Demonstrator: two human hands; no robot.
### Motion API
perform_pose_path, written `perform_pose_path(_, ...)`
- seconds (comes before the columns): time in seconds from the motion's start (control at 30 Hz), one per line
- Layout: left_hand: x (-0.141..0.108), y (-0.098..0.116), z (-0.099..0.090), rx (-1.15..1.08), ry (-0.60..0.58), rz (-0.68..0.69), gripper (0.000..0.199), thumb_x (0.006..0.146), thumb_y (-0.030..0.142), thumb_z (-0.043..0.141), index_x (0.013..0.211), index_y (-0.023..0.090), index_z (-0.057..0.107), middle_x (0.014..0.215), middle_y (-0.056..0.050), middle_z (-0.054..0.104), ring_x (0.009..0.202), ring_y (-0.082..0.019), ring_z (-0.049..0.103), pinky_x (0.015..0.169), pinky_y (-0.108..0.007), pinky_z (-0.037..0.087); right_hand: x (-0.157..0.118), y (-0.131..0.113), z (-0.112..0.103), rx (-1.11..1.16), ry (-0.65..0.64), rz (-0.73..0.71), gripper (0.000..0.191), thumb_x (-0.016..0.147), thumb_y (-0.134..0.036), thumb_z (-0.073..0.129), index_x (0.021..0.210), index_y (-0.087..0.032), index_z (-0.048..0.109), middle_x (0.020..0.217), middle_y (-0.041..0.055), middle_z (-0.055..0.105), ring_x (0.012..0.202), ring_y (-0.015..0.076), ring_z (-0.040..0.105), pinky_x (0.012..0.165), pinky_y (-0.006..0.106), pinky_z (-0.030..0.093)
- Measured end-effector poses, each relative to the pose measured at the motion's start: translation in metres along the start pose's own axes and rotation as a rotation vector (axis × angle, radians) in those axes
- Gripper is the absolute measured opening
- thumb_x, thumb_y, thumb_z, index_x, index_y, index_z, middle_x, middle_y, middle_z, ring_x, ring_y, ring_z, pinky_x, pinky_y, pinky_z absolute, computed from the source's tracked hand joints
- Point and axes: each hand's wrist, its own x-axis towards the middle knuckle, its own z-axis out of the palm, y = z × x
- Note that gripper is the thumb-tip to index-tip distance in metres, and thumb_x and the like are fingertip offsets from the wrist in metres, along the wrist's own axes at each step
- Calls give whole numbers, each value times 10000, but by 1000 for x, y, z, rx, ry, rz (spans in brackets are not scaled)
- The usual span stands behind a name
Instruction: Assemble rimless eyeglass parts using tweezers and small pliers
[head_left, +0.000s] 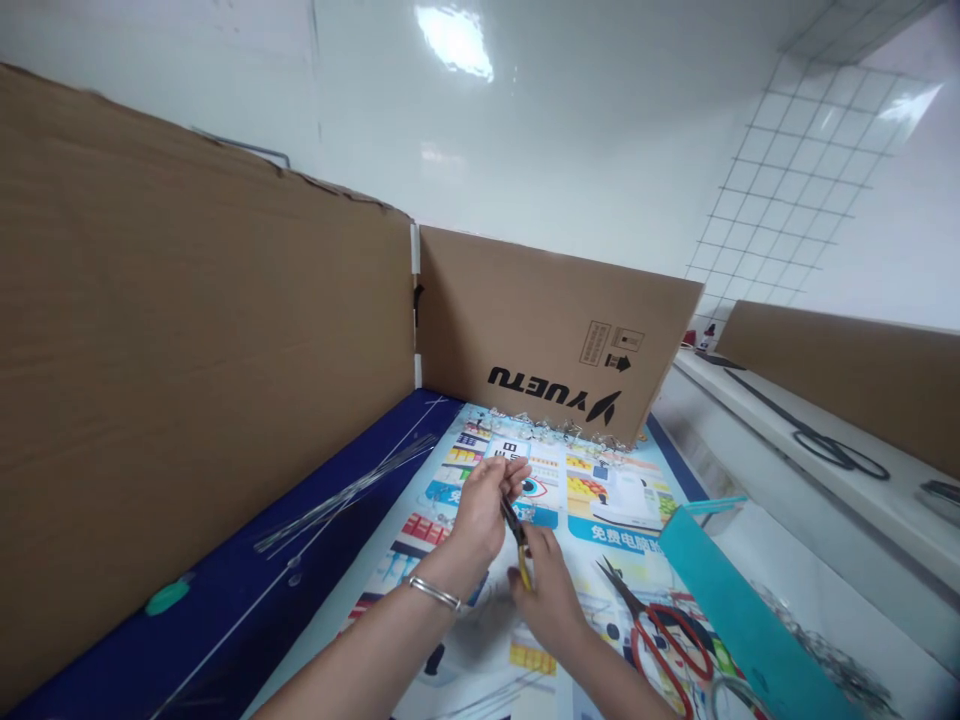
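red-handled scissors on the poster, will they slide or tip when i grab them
The red-handled scissors lie flat on the printed poster, so tipping seems unlikely, though they may skid on its smooth-looking surface. The metal blades look stiff, so they should lift as one rigid piece.

from the yellow-and-black hand tool (518,548), red-handled scissors (666,648) show at four o'clock, a teal panel (750,625) at three, a navy-blue sheet (225,560) at nine, and brown cardboard (525,310) with black lettering (544,385) at twelve.
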Motion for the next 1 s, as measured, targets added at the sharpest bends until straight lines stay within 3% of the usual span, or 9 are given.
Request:
perform_pose_path(0.13, 19, 19, -14, 254, -180, -97, 236, 722, 348, 609, 773, 140, 509, 886, -137, 657, 741, -205, 653, 596, -259, 481, -4, 21, -15, -100, 22, -3, 426, 793, -232, 455, 1213, -214, 384, 1109, 98, 468, 1004, 215, 475, 842, 381, 445)
perform_pose_path(0.37, 33, 39, -32, 594, -387, -214, 239, 675, 331, 640, 746, 118, 559, 802, -156, 672, 628, -208, 652, 508, -246, 463, 1, 42, -27, -430, 53, -146, 377, 804, -395, 488, 1105, -170, 462, 1000, 121, 499, 952, 257, 457, 788, 427, 423)
perform_pose_path(0.7, 38, 13, -49, 588, -540, -396, 276, 674, 373, 635, 797, 140, 553, 742, -138, 674, 608, -228, 654, 492, -265, 481, 0, 48, -35, -716, 124, -298, 355, 825, -409, 467, 1095, -182, 510, 910, 109, 519, 834, 235, 461, 727, 391, 385)
perform_pose_path(1.0, 35, 13, -48, 583, -589, -482, 271, 661, 359, 649, 803, 148, 555, 723, -109, 667, 610, -223, 656, 478, -246, 487, 0, 51, -39, -769, 122, -372, 333, 831, -372, 481, 1118, -206, 504, 914, 92, 528, 819, 222, 455, 726, 380, 365)
